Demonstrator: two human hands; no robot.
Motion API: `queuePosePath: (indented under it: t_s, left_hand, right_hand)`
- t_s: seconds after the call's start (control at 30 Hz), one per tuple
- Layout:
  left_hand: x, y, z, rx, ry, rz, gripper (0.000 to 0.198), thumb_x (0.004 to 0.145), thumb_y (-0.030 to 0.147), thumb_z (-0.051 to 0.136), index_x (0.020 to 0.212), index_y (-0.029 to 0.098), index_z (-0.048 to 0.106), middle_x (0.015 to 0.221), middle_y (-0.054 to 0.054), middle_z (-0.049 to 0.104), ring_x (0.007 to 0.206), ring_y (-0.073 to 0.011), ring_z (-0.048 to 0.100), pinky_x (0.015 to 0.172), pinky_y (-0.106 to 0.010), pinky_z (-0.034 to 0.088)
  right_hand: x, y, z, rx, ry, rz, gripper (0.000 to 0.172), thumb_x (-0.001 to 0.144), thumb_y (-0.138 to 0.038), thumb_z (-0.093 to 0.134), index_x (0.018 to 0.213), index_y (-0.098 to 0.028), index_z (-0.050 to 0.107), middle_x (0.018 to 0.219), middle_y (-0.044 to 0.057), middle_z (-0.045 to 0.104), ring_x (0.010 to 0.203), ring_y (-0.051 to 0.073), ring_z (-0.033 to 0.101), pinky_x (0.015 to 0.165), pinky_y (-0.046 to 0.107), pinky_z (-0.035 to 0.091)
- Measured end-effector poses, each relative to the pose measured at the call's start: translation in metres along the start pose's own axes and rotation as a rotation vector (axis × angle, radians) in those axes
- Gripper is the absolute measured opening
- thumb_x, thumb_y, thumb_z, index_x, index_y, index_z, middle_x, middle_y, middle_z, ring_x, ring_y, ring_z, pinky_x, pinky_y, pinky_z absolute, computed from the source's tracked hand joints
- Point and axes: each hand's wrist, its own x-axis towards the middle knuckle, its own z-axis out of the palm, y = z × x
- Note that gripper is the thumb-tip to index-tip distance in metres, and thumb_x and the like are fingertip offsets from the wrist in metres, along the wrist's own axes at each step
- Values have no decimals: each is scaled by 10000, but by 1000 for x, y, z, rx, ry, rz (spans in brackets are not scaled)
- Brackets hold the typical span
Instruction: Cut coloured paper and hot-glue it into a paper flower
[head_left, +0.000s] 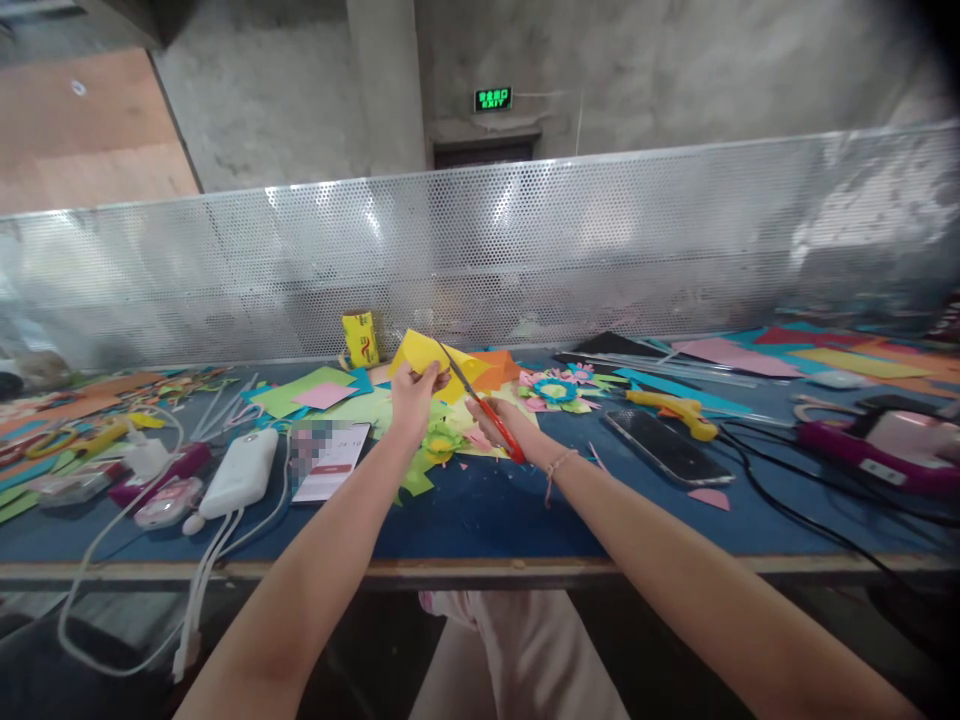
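At the craft bench: your left hand [412,400] pinches the lower edge of a folded yellow paper [420,352], held up above the middle of the table, while your right hand [491,420] is closed through the red handles of the scissors [480,398], whose blades angle up and left against the sheet's right edge.

The table's front edge [675,568] runs under both forearms. Between it and your hands lies a bare strip of blue table top [480,510], the widest free ground in reach. A perforated metal screen [600,240] closes off the whole back edge, just behind the paper. Cables cross the left and right ends.

Counted nearby: one pair of scissors in hand, two paper flowers, a green one [441,440] just below your hands and a pink-and-blue one [556,390] to the right, one yellow glue gun [675,410], one dark phone [664,445] lying flat, one white power bank [241,472] and one small yellow box [360,338] by the screen.

Coloured paper sheets and offcuts litter the blue surface end to end. Beyond the screen stand bare concrete walls, with a green exit sign [493,99] lit over a doorway.
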Motion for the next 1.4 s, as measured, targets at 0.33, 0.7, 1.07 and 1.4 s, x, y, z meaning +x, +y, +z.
queuePosePath:
  t_s: [0.33, 0.7, 1.07, 1.4]
  left_hand:
    - [-8, -3, 4, 72, -65, 22, 304, 662, 313, 649, 884, 113, 597, 781, -73, 672, 660, -145, 639, 652, -269, 513]
    - [-8, 2, 6, 26, -6, 13, 267, 648, 290, 662, 837, 132, 558, 786, -60, 666, 699, -149, 647, 720, -295, 521]
    - [-9, 3, 8, 45, 50, 21, 284, 669, 321, 643, 861, 128, 563, 740, -50, 656, 629, -136, 634, 682, -288, 521]
    - [-10, -2, 8, 69, 29, 52, 293, 699, 330, 616, 911, 136, 558, 767, -61, 663, 673, -168, 648, 663, -293, 520]
  right_hand:
    - [-12, -8, 5, 246, -200, 26, 528, 759, -698, 332, 572, -204, 358, 371, -60, 327, 316, 63, 302, 328, 193, 264]
    - [-12, -8, 8, 247, -160, -1, 455, 791, -616, 382, 598, -204, 367, 390, -69, 331, 321, 61, 304, 327, 183, 276]
    - [-12, -10, 8, 216, -160, 12, 483, 732, -663, 430, 592, -205, 365, 391, -74, 341, 316, 58, 310, 332, 193, 279]
    - [-17, -17, 9, 164, -136, 13, 477, 712, -663, 455, 607, -207, 364, 383, -78, 349, 315, 62, 327, 336, 199, 287]
